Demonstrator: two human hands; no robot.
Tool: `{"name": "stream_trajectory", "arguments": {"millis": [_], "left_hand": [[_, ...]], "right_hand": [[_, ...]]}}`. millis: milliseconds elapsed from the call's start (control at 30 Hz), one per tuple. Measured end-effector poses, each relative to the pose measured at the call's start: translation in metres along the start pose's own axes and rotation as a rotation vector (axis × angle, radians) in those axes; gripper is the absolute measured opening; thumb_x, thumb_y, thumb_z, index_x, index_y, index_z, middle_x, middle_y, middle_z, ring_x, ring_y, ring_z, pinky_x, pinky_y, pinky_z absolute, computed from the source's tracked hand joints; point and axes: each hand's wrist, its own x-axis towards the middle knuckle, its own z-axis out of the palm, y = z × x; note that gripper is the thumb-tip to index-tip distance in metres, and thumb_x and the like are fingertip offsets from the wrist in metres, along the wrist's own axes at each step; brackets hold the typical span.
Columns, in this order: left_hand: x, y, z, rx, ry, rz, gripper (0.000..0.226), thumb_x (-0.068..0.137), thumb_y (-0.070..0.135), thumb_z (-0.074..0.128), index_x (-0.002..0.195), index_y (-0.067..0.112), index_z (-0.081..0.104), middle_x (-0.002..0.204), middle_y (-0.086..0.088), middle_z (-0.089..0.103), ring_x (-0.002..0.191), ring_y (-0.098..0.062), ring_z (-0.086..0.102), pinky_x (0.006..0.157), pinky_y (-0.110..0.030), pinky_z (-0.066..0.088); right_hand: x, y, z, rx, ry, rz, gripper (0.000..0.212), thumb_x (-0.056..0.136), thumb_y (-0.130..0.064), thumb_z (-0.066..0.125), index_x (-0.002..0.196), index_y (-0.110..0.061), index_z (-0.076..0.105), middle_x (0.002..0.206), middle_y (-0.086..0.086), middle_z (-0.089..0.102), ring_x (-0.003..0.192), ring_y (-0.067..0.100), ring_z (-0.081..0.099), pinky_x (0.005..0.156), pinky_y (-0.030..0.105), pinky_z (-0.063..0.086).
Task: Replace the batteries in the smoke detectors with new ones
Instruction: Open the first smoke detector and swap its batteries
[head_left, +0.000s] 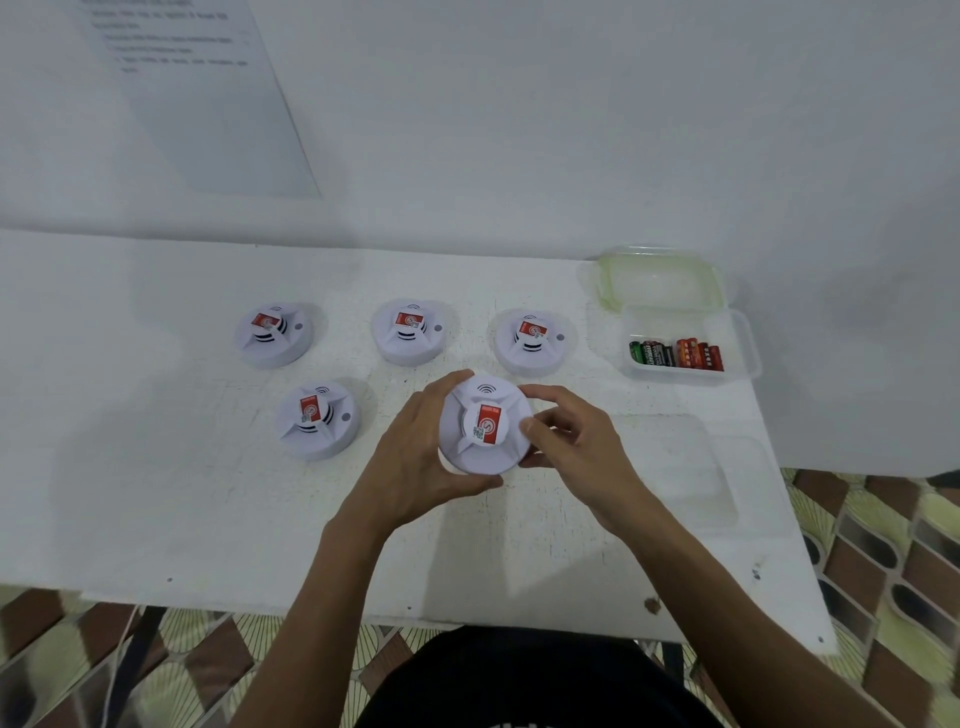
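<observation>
Smoke detector (485, 426) sits mid-table (156, 493), nearer the front edge. Left hand (415, 457) curls round its left rim; right hand (576, 447) pinches the right rim. Batteries (675, 356) lie in a clear tub (748, 343) by the far right corner.

Five white round smoke detectors (410, 332), red-labelled faces up; batteries (675, 356), perhaps ten, lying in clear tub (749, 345).

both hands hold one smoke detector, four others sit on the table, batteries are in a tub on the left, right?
No: the head view shows the batteries in a tub on the right of the table. The rest is correct.
</observation>
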Motion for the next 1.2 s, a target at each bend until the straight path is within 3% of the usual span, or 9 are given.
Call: {"name": "stream_trajectory", "arguments": {"millis": [233,467,533,600,633,667,733,800,1200], "left_hand": [[0.002,-0.003,-0.005,-0.013,-0.04,0.011,0.105,0.061,0.041,0.085,0.145,0.029,0.024,0.145,0.005,0.037,0.131,-0.012,0.038,0.104,-0.021,0.032],[0.003,-0.004,-0.011,-0.014,-0.014,0.017,0.104,0.059,0.045,0.085,0.143,0.039,0.024,0.145,0.013,0.034,0.124,0.009,0.028,0.095,-0.002,0.024],[0.003,-0.007,-0.011,-0.051,-0.048,-0.001,0.097,0.058,0.059,0.079,0.136,0.058,0.022,0.142,0.018,0.035,0.119,0.018,0.028,0.102,-0.007,0.022],[0.004,-0.013,-0.01,-0.073,-0.125,-0.01,0.074,0.056,0.086,0.056,0.115,0.084,0.011,0.135,0.041,0.028,0.114,0.033,0.021,0.11,-0.02,0.016],[0.004,-0.014,-0.01,-0.076,-0.137,-0.006,0.069,0.059,0.088,0.05,0.113,0.085,0.007,0.131,0.05,0.023,0.115,0.035,0.018,0.112,-0.024,0.013],[0.004,-0.013,-0.011,-0.062,-0.115,-0.003,0.076,0.064,0.08,0.057,0.122,0.079,0.009,0.13,0.051,0.023,0.119,0.029,0.02,0.111,-0.023,0.017],[0.004,-0.013,-0.012,-0.036,-0.019,-0.003,0.098,0.061,0.054,0.081,0.139,0.051,0.021,0.133,0.034,0.031,0.122,0.014,0.029,0.103,-0.01,0.024],[0.005,-0.013,-0.015,-0.023,0.011,0.014,0.104,0.057,0.044,0.087,0.142,0.038,0.026,0.132,0.024,0.034,0.121,0.009,0.031,0.095,-0.003,0.025],[0.006,-0.016,-0.014,-0.001,0.02,0.087,0.104,0.056,0.044,0.087,0.142,0.035,0.029,0.133,0.022,0.035,0.122,0.006,0.032,0.094,-0.002,0.025]], "right_hand": [[0.001,0.001,-0.003,0.007,0.006,0.018,0.033,0.096,-0.014,0.06,0.125,-0.028,0.062,0.094,0.007,0.073,0.086,0.016,0.072,0.071,0.024,0.059],[0.001,-0.004,-0.006,-0.056,-0.048,-0.011,0.042,0.093,-0.019,0.064,0.133,-0.028,0.056,0.099,0.003,0.072,0.089,0.014,0.072,0.08,0.029,0.06],[0.002,-0.004,-0.006,-0.116,-0.059,-0.022,0.046,0.092,-0.019,0.066,0.135,-0.03,0.053,0.103,-0.001,0.071,0.09,0.012,0.071,0.083,0.029,0.06],[0.002,-0.003,-0.006,-0.136,-0.079,-0.03,0.051,0.09,-0.019,0.067,0.136,-0.033,0.052,0.106,-0.004,0.07,0.091,0.012,0.07,0.084,0.029,0.059],[0.002,-0.003,-0.007,-0.145,-0.092,-0.037,0.053,0.089,-0.019,0.068,0.137,-0.034,0.05,0.107,-0.005,0.069,0.092,0.011,0.069,0.084,0.029,0.059],[0.002,-0.003,-0.007,-0.154,-0.109,-0.044,0.056,0.089,-0.018,0.069,0.138,-0.035,0.048,0.109,-0.005,0.068,0.093,0.011,0.068,0.084,0.027,0.059],[0.001,-0.004,-0.007,-0.163,-0.152,-0.051,0.063,0.087,-0.015,0.07,0.141,-0.036,0.044,0.111,-0.004,0.065,0.094,0.01,0.066,0.081,0.023,0.057],[0.0,-0.005,-0.007,-0.174,-0.183,-0.05,0.069,0.086,-0.012,0.071,0.144,-0.035,0.04,0.113,-0.004,0.062,0.095,0.012,0.066,0.079,0.02,0.056],[0.003,-0.003,-0.006,-0.206,-0.206,-0.076,0.076,0.085,-0.012,0.073,0.146,-0.038,0.035,0.114,-0.005,0.06,0.094,0.012,0.065,0.082,0.022,0.056]]}}
